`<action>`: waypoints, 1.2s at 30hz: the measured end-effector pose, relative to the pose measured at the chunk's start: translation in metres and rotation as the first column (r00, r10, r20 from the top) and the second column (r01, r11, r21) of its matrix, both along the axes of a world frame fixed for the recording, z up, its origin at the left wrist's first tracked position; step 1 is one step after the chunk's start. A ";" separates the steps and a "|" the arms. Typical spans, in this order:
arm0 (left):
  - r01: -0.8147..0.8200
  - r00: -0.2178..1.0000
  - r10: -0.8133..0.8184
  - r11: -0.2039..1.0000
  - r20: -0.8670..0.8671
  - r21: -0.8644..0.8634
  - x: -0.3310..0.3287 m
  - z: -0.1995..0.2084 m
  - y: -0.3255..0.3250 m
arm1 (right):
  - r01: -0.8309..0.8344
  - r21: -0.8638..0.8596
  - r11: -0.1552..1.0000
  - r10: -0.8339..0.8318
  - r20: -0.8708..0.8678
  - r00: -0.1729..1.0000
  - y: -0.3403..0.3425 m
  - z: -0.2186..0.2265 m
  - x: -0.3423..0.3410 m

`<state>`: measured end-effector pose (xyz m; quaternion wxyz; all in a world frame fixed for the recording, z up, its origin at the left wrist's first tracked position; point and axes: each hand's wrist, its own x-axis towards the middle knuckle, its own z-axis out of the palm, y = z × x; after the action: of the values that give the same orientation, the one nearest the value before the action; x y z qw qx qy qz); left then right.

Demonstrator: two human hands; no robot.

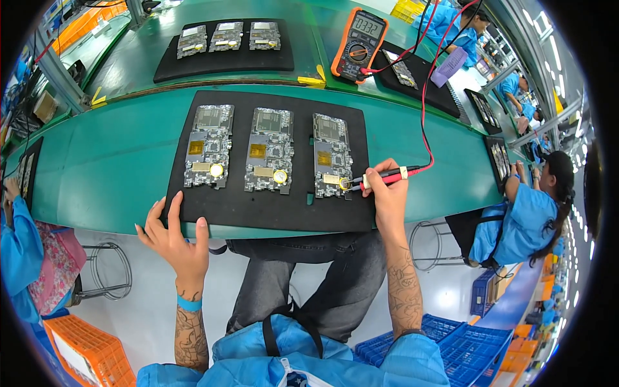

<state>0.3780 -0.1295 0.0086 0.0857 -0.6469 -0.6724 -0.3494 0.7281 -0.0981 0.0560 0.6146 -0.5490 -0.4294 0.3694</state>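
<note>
My right hand [389,201] pinches a pair of multimeter probes [391,178], one red and one black, held together. Their tips reach the round coin cell [344,183] on the lower corner of the right-hand circuit board [330,132]. Beside it on a black foam tray [258,209] lie a middle circuit board [272,121] and a left circuit board [215,117], each with its own coin cell and an amber square. My left hand [180,248] has its fingers spread, fingertips at the tray's near left corner. It holds nothing.
An orange multimeter [359,45] with a lit display stands on the far bench, its leads running to the probes. Another black tray [225,64] holds several boards at the back left. Blue crates [445,348] and an orange crate [90,348] sit low. Co-workers in blue sit on both sides.
</note>
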 end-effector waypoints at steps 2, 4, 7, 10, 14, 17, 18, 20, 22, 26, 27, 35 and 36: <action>0.003 1.000 -0.003 1.000 0.004 0.000 0.000 0.001 0.000 | -0.012 0.010 1.000 0.012 0.000 1.000 -0.001 0.000 0.001; 0.003 1.000 -0.003 1.000 0.004 -0.008 0.000 0.001 0.000 | -0.007 0.003 1.000 0.007 -0.004 1.000 0.000 0.001 0.000; -0.005 1.000 0.005 1.000 0.005 0.009 -0.001 0.002 -0.001 | 0.048 0.034 0.998 -0.045 -0.066 0.997 -0.001 0.001 -0.005; 0.051 0.997 -0.051 0.999 0.051 -0.002 -0.009 -0.001 -0.005 | 0.141 0.053 0.989 -0.125 -0.234 0.964 0.001 0.018 -0.009; 0.103 0.989 -0.111 0.991 0.100 0.080 -0.016 -0.005 -0.002 | 0.017 0.088 0.996 -0.013 -0.041 0.999 0.012 0.047 -0.045; 0.112 0.986 -0.127 0.985 0.110 0.133 -0.017 -0.013 0.002 | -0.153 0.015 0.988 0.153 0.014 0.988 0.021 0.038 -0.068; 0.124 0.982 -0.142 0.982 0.125 0.145 -0.018 -0.015 0.001 | -0.208 -0.008 0.978 0.208 0.000 0.978 0.022 0.037 -0.075; 0.117 0.981 -0.138 0.981 0.135 0.152 -0.019 -0.015 0.000 | -0.204 -0.082 0.976 0.213 0.119 0.970 0.025 0.034 -0.085; 0.115 0.980 -0.138 0.981 0.142 0.157 -0.017 -0.014 0.001 | -0.161 -0.078 0.984 0.170 0.140 0.975 0.026 0.027 -0.083; 0.104 0.985 -0.124 0.982 0.122 0.160 -0.018 -0.018 0.001 | -0.117 -0.063 0.991 0.125 0.140 0.982 0.027 0.031 -0.083; 0.099 0.987 -0.118 0.981 0.110 0.167 -0.019 -0.020 0.001 | -0.135 -0.075 0.988 0.143 0.124 0.982 0.028 0.031 -0.083; 0.099 0.988 -0.117 0.981 0.104 0.168 -0.019 -0.022 0.002 | -0.134 -0.098 0.986 0.150 0.178 0.973 0.028 0.029 -0.086; 0.098 0.987 -0.117 0.981 0.107 0.167 -0.018 -0.022 0.002 | -0.134 -0.099 0.986 0.150 0.178 0.972 0.028 0.029 -0.086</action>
<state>0.3596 -0.1278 -0.0131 0.0793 -0.6518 -0.6098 -0.4439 0.6423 -0.0701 0.0849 0.5197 -0.5747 -0.5067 0.3780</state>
